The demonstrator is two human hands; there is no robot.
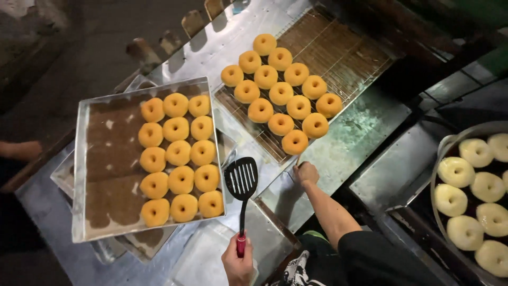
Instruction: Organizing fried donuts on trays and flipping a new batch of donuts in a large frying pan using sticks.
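Note:
My left hand (238, 265) grips the red handle of a black slotted spatula (242, 179), whose blade hovers beside the right edge of a metal tray (79, 175). The tray holds rows of golden doughnuts (179, 153) on its right half and brown crumbs on its left. My right hand (306, 172) is closed at the near edge of a wire cooling rack (338, 58), seemingly around a thin stick that points at the nearest doughnut (295, 142). Several more golden doughnuts (280, 92) lie in rows on the rack.
A round frying pan (442, 153) at the right holds several pale doughnuts (465, 232) in dark oil. The steel counter (365, 132) runs under rack and tray, with more trays stacked beneath. Another person's arm (18, 151) shows at the left edge.

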